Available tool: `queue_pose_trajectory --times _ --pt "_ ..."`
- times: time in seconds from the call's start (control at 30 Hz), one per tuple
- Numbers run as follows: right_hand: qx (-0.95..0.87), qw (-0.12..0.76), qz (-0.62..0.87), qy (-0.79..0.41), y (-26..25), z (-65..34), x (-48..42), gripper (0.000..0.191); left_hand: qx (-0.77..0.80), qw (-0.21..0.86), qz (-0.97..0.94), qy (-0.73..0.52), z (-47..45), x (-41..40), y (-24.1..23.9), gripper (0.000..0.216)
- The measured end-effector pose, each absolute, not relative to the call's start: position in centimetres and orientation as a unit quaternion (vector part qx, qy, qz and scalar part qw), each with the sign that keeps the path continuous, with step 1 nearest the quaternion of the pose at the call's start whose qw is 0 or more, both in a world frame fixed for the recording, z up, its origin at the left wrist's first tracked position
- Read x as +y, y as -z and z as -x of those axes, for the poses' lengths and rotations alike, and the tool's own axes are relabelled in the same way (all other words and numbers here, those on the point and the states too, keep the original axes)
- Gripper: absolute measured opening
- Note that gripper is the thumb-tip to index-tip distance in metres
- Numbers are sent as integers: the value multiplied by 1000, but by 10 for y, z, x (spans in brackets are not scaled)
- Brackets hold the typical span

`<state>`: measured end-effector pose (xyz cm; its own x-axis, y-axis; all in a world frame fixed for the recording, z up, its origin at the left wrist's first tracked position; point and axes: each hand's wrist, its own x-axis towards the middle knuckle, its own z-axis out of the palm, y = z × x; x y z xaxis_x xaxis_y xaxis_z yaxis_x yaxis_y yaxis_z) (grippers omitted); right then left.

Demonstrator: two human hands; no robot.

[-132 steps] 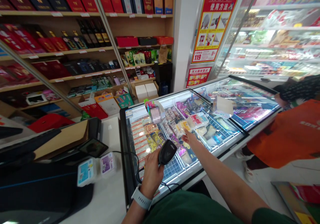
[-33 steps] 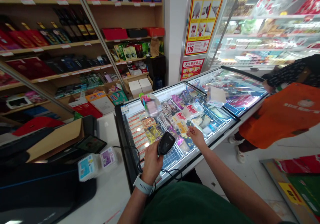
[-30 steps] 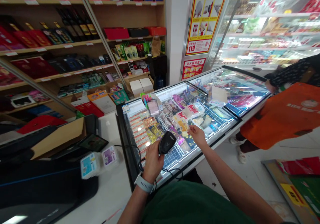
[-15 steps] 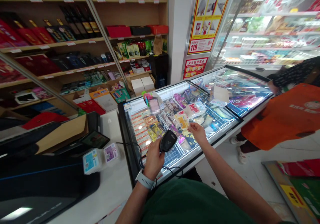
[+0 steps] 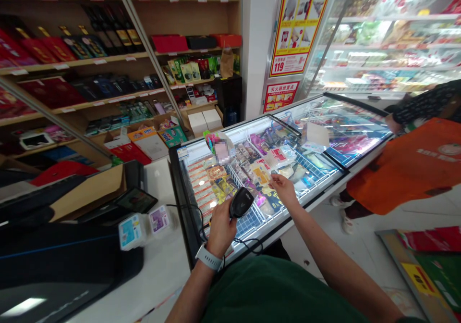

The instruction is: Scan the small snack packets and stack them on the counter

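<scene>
My left hand [image 5: 221, 229], with a pale watch on its wrist, is wrapped round a black barcode scanner [image 5: 241, 203]. The scanner's head points away from me over the freezer, and its cable loops below the hand. Farther right, my right hand [image 5: 284, 189] pinches the near edge of a small yellow and white packet [image 5: 261, 171] above the freezer top. Right behind this packet lies a white and red packet [image 5: 280, 156]. Both are over the glass-topped chest freezer [image 5: 190, 179], whose baskets hold bagged goods.
On the white counter [image 5: 162, 265] to the left stand two small plastic tubs [image 5: 131, 232] beside a black checkout machine [image 5: 72, 255]. A white box [image 5: 315, 137] sits on the freezer. At the right stands a person in an orange vest [image 5: 406, 169]. Stocked shelves [image 5: 118, 58] line the back.
Almost nothing differs. My right hand and the yellow and white packet have shifted very slightly left; the scanner stays in my left hand.
</scene>
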<state>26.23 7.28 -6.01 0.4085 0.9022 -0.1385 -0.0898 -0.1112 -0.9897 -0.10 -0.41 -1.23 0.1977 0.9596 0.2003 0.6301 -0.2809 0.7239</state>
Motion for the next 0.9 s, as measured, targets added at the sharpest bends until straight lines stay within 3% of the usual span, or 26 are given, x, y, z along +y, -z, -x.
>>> queue_pose_trajectory --times 0.3,0.9 --pt "-365 559 625 -404 65 -264 77 27 546 249 -731 -324 1 -5 12 57" --pt "-433 517 622 -398 56 -257 78 56 573 270 -705 -319 3 -12 5 58"
